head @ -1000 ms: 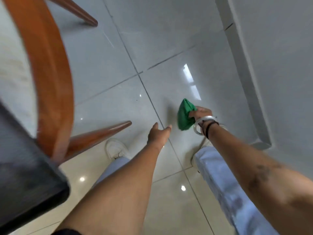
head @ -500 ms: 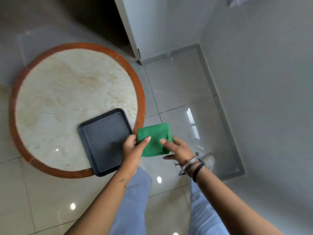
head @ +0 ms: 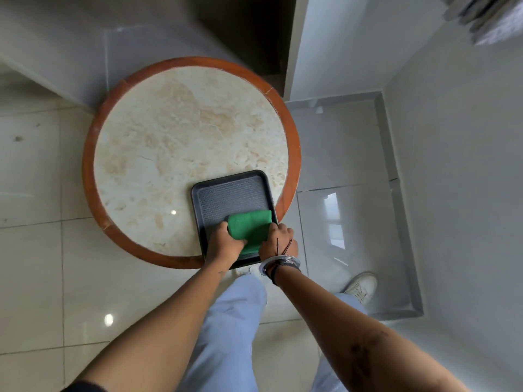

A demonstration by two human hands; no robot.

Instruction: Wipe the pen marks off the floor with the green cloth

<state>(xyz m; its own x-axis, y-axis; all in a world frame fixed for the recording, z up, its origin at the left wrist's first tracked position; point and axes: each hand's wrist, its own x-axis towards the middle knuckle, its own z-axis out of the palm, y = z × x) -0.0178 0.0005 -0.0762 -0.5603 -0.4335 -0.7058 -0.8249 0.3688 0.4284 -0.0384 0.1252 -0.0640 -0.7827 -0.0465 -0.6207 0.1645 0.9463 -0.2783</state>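
The folded green cloth (head: pixel 249 226) lies in the near right part of a dark grey tray (head: pixel 226 193) on a round table. My left hand (head: pixel 225 246) grips the cloth's left edge and my right hand (head: pixel 278 241) holds its right edge. Both hands rest over the tray's near end. The glossy tiled floor (head: pixel 339 222) to the right of the table shows no pen marks that I can make out.
The round marble-topped table (head: pixel 291 154) has an orange-brown wooden rim and stands right in front of me. A white wall (head: pixel 452 165) with a skirting ledge runs along the right. My legs in light blue trousers and a white shoe (head: pixel 362 287) are below.
I rose from crouching near the floor, where my right hand held the cloth. Both hands then took the cloth over the table and have now lowered it onto the tray.
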